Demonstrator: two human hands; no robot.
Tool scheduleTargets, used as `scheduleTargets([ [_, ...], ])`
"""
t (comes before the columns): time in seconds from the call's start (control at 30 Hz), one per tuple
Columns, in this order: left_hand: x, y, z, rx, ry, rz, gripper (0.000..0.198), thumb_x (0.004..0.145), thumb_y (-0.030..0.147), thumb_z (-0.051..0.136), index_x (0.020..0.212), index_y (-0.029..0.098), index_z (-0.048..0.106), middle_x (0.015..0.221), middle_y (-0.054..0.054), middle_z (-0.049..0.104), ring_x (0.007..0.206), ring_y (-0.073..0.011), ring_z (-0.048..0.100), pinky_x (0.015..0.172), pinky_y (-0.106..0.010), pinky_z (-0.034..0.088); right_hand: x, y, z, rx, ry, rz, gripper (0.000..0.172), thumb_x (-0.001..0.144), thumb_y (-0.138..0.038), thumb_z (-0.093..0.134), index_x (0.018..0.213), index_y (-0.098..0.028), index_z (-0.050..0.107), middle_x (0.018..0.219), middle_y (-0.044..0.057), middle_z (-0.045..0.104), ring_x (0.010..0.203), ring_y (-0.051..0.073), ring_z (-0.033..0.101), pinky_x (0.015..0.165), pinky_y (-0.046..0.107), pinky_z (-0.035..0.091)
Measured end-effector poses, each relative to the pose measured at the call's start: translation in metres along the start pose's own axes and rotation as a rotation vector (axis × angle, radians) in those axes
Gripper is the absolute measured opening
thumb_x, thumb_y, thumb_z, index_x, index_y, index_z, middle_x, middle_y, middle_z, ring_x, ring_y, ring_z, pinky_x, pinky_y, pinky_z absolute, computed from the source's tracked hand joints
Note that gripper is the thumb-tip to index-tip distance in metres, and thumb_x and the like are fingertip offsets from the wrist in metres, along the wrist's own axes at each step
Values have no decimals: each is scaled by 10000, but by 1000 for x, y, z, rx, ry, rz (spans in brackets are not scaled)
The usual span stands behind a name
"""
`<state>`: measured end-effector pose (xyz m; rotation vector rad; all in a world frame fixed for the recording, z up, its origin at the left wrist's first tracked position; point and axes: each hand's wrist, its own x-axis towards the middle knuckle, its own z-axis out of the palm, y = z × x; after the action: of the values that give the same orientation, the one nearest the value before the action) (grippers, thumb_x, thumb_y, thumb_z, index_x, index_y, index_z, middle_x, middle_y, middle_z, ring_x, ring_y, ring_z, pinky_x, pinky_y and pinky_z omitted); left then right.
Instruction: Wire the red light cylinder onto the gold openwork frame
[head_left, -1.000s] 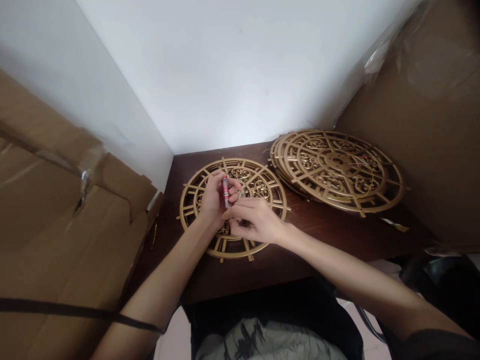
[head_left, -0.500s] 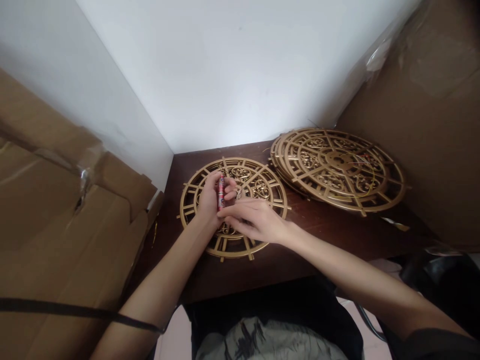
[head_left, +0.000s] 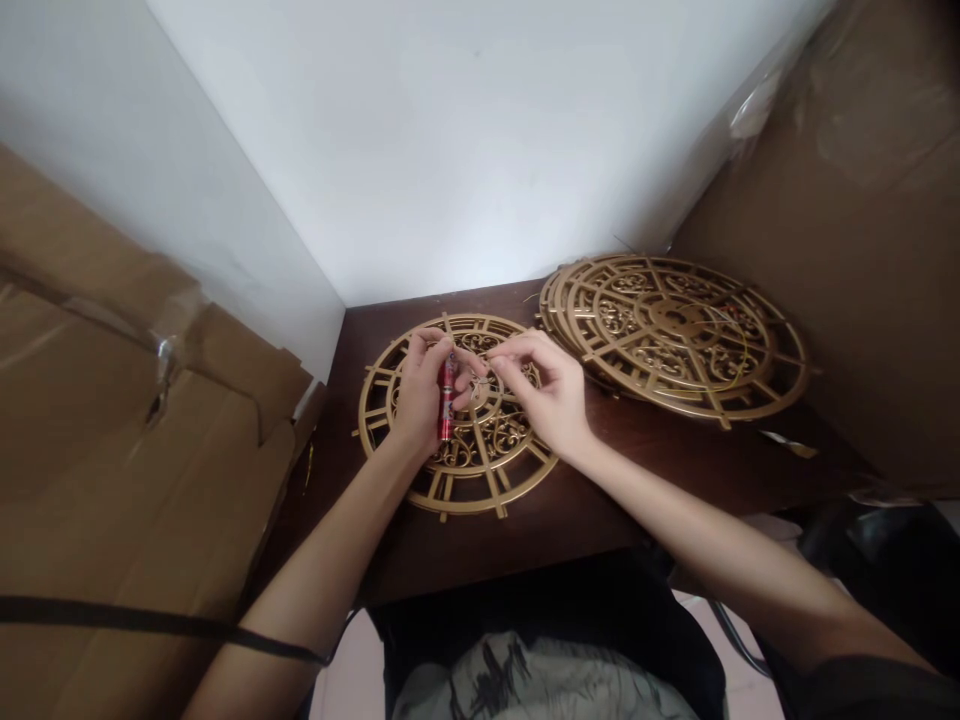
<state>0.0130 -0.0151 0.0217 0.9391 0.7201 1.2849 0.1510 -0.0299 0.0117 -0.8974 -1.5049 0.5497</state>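
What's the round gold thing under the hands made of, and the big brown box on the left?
Round gold thing: maybe painted metal or plastic, satin; it shines softly. Big brown box: likely cardboard, dull, with flaps.

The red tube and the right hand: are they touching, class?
Apart. The head view shows the red tube in the left hand and the right hand clear of it, with the gold wheel visible between them.
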Motion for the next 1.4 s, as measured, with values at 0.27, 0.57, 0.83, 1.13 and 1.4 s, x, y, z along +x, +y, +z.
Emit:
scheduleTargets([
  [0.27,-7,-7,5,188,-153,71,178,846,285,544,878,220,382,620,51,591,395,-40,419,363,-134,309,7,5,-3,103,23,82,75,826,-212,589,819,-187,659,890,28,646,873,145,596,754,290,484],
  [0.57,-11,-7,7,277,-180,64,167,842,274,560,889,222,409,573,68,549,376,-46,443,375,-151,329,5,8,-1,221,-93,198,126,810,-269,617,855,-159,656,699,-13,609,513,65,505,568,239,448],
  [0.83,-10,-9,5,341,-205,112,140,876,284,508,910,220,389,596,61,564,382,-46,442,382,-155,336,8,6,-3,323,-128,228,146,791,-284,648,833,-145,662,610,-35,541,481,57,475,518,227,387],
  [1.13,-11,-8,7,275,-169,76,179,828,253,574,887,213,411,625,49,582,375,-39,445,383,-168,315,8,8,-2,274,-111,226,177,787,-332,649,814,-158,664,601,-37,540,488,67,481,531,240,409],
  [1.4,-12,-7,9,238,-137,56,200,804,228,600,898,216,424,600,52,568,368,-32,434,386,-166,304,9,6,-3,250,-118,244,194,784,-356,649,799,-163,661,609,-33,546,479,68,470,519,242,409],
])
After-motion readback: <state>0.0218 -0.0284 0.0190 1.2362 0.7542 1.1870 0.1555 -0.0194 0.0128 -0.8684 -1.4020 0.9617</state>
